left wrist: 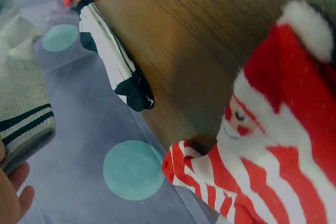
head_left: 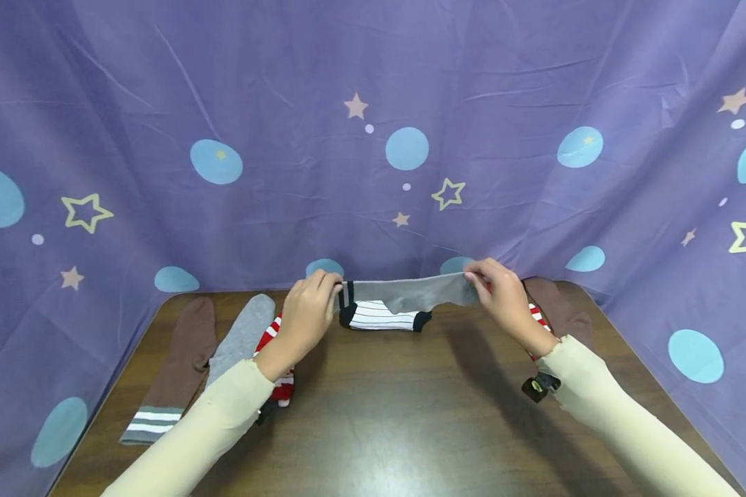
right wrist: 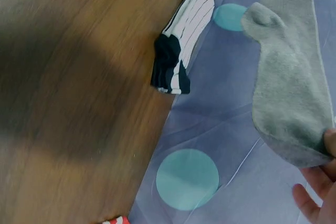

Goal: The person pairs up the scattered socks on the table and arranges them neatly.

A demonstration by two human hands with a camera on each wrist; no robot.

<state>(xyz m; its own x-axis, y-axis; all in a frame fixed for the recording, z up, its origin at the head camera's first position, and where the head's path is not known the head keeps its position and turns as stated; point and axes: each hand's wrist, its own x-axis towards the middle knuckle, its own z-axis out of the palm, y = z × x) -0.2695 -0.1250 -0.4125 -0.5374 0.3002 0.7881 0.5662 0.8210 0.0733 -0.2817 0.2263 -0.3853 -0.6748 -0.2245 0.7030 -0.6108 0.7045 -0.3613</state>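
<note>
A grey sock [head_left: 410,293] with two black stripes near its cuff is stretched sideways in the air above the far part of the table. My left hand [head_left: 307,307] pinches the cuff end; my right hand [head_left: 500,293] pinches the toe. In the right wrist view, the heel of the grey sock [right wrist: 289,87] bulges to one side. Below and behind it lies a white sock [head_left: 382,317] with thin dark lines and black heel and toe, partly covered by the held sock in the head view.
On the left of the wooden table [head_left: 385,414] lie a brown sock [head_left: 183,345], a light grey sock [head_left: 249,324] and a red-and-white Santa sock [left wrist: 262,93]. Another brown sock [head_left: 553,307] and a red-striped one [head_left: 537,316] lie at right. A purple curtain [head_left: 286,228] surrounds the table.
</note>
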